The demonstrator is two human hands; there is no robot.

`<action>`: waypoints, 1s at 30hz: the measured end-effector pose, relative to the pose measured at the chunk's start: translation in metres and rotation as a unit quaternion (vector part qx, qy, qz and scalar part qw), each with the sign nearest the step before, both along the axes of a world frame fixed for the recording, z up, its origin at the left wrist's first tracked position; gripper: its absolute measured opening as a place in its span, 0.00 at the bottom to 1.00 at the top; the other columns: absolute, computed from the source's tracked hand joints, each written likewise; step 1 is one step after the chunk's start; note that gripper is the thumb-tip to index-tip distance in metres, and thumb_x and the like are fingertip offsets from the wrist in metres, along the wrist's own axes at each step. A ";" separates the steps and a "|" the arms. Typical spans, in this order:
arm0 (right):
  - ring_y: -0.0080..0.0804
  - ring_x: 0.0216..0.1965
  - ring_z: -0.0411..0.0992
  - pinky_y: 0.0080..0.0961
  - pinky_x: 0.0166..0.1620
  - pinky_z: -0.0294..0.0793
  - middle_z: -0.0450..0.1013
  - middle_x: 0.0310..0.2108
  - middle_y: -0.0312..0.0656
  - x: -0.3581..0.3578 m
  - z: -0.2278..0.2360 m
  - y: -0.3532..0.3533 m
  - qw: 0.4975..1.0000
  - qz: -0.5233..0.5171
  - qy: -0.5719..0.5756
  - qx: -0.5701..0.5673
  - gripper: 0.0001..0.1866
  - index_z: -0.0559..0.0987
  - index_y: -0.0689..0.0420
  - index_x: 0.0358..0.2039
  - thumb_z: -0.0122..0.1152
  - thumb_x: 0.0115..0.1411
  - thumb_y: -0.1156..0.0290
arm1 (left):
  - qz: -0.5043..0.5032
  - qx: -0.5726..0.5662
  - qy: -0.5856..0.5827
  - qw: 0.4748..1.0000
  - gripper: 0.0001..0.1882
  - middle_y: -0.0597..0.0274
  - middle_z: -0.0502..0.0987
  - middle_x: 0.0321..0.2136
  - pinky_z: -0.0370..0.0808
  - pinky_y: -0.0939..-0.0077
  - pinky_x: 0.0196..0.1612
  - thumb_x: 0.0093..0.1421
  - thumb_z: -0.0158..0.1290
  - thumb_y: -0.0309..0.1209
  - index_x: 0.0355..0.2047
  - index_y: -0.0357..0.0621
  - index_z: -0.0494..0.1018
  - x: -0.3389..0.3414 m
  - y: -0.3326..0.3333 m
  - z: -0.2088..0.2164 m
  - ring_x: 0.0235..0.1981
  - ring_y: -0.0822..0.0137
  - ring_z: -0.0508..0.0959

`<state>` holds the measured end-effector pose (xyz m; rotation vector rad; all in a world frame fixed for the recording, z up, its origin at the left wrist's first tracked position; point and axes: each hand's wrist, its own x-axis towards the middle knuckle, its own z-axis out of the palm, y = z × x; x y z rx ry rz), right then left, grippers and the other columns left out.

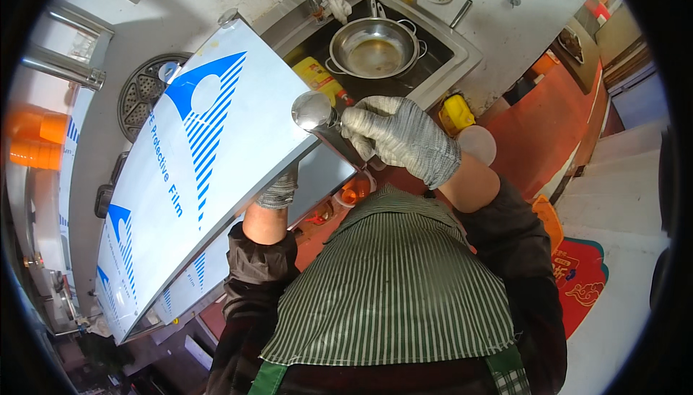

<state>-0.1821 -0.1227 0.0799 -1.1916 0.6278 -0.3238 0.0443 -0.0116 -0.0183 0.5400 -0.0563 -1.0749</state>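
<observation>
- The gloved right hand is closing its fingers around the metal post, its elbow bending.
- The gloved left hand is reaching beneath the panel; its grip is not showing.
- Just left of the right hand, a round cap is sitting fitted.
- Farther left, printed film is covering the panel, apparently unpeeled.

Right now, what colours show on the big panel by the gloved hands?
The panel is white with blue shapes and stripes, clearest in the head view.
</observation>
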 end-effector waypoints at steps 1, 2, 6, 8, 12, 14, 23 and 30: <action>0.16 0.19 0.65 0.13 0.25 0.64 0.69 0.17 0.33 -0.001 0.001 0.000 0.997 0.017 -0.060 0.034 0.20 0.75 0.62 0.29 0.56 0.60 0.54 | -0.005 -0.005 -0.065 0.998 0.24 0.57 0.66 0.54 0.64 0.72 0.57 0.65 0.45 0.40 0.58 0.42 0.58 -0.001 0.000 -0.001 0.53 0.63 0.68; 0.16 0.19 0.65 0.13 0.25 0.64 0.69 0.17 0.33 -0.001 0.000 0.000 0.994 0.009 -0.083 0.073 0.20 0.75 0.62 0.29 0.56 0.60 0.54 | -0.012 -0.012 -0.129 0.991 0.24 0.57 0.66 0.53 0.65 0.72 0.56 0.64 0.46 0.39 0.57 0.42 0.59 -0.003 -0.003 -0.005 0.52 0.63 0.68; 0.14 0.15 0.63 0.11 0.16 0.59 0.69 0.17 0.34 -0.019 -0.021 -0.005 0.980 0.017 -0.105 0.170 0.21 0.76 0.62 0.29 0.56 0.60 0.53 | -0.009 -0.011 -0.331 0.943 0.26 0.57 0.67 0.52 0.68 0.71 0.54 0.61 0.51 0.38 0.56 0.42 0.60 -0.009 -0.007 -0.010 0.51 0.64 0.69; 0.13 0.10 0.59 0.09 0.10 0.52 0.69 0.19 0.35 -0.031 -0.043 -0.003 0.966 0.004 -0.142 0.216 0.20 0.75 0.63 0.33 0.56 0.60 0.55 | 0.056 0.030 -0.371 0.926 0.29 0.60 0.67 0.52 0.64 0.67 0.58 0.59 0.54 0.43 0.56 0.44 0.60 -0.007 -0.005 -0.006 0.53 0.65 0.68; 0.17 0.17 0.63 0.12 0.17 0.60 0.70 0.28 0.39 -0.049 -0.092 0.020 0.938 -0.034 -0.034 0.342 0.16 0.72 0.63 0.39 0.56 0.59 0.63 | 0.031 0.080 -0.469 0.879 0.32 0.60 0.67 0.52 0.63 0.66 0.59 0.57 0.55 0.47 0.56 0.45 0.60 -0.007 0.002 -0.002 0.53 0.65 0.67; 0.23 0.27 0.68 0.17 0.26 0.67 0.70 0.33 0.42 -0.061 -0.110 0.026 0.925 -0.057 0.035 0.375 0.12 0.71 0.64 0.41 0.52 0.56 0.77 | 0.030 0.081 -0.579 0.811 0.31 0.61 0.67 0.52 0.63 0.68 0.59 0.58 0.54 0.46 0.56 0.46 0.60 -0.007 0.002 -0.004 0.53 0.65 0.67; 0.37 0.50 0.68 0.29 0.52 0.71 0.66 0.50 0.54 -0.090 -0.127 0.017 0.904 -0.068 -0.211 0.366 0.22 0.64 0.68 0.53 0.47 0.56 0.85 | -0.062 0.003 -0.306 0.950 0.25 0.57 0.68 0.52 0.64 0.72 0.58 0.61 0.50 0.41 0.56 0.47 0.62 -0.003 0.004 -0.003 0.53 0.66 0.68; 0.40 0.55 0.65 0.33 0.58 0.66 0.66 0.51 0.52 -0.095 -0.122 0.017 0.915 -0.095 -0.220 0.325 0.24 0.61 0.67 0.56 0.52 0.60 0.78 | -0.019 0.055 -0.408 0.911 0.31 0.57 0.66 0.53 0.63 0.67 0.58 0.59 0.51 0.47 0.58 0.45 0.59 -0.003 -0.001 -0.006 0.54 0.63 0.66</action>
